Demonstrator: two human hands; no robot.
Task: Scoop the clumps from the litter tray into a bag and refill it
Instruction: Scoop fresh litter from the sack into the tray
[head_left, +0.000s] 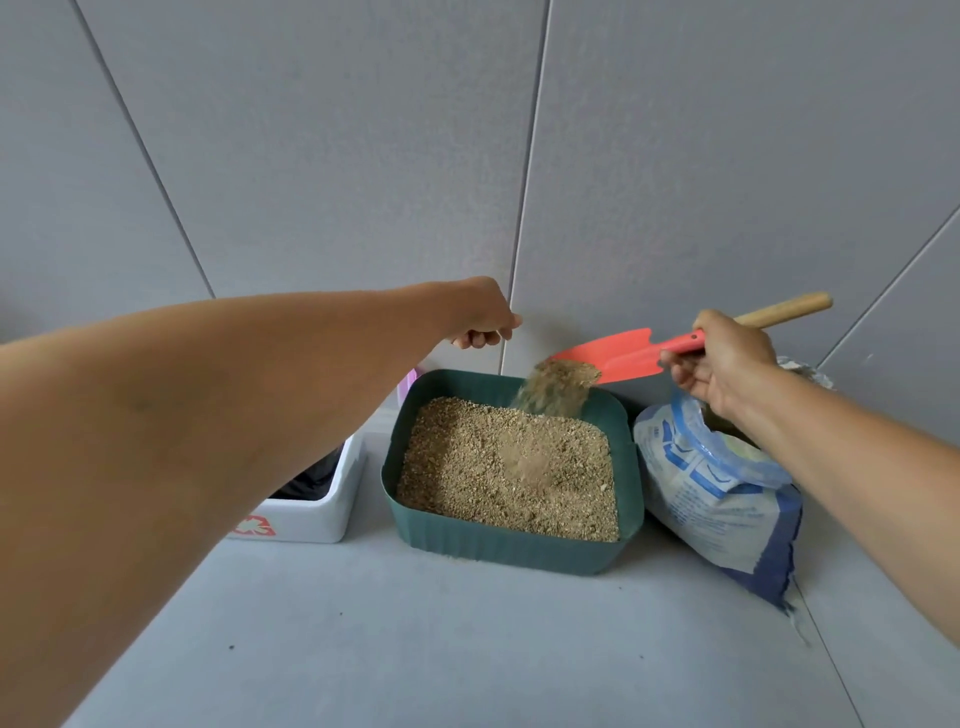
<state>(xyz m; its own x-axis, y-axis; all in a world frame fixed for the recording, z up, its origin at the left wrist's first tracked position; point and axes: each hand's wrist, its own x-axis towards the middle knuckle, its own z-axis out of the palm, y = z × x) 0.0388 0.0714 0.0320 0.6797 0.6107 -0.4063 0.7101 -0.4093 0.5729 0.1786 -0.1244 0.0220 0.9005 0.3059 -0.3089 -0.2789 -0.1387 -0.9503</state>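
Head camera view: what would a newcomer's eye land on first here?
The red trowel, gripped by the right hand right of centre, tipping a stream of sandy litter into the dark green tray in the middle of the floor. Next, the open blue-and-white bag leaning beside the tray on its right.

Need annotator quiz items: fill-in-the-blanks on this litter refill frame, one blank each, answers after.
The right hand grips a trowel whose blade is ____.
Litter falls from it into a tray coloured ____.
The litter bag stands on the tray's ____ side.
The left hand holds ____.
Answers: red, green, right, nothing.
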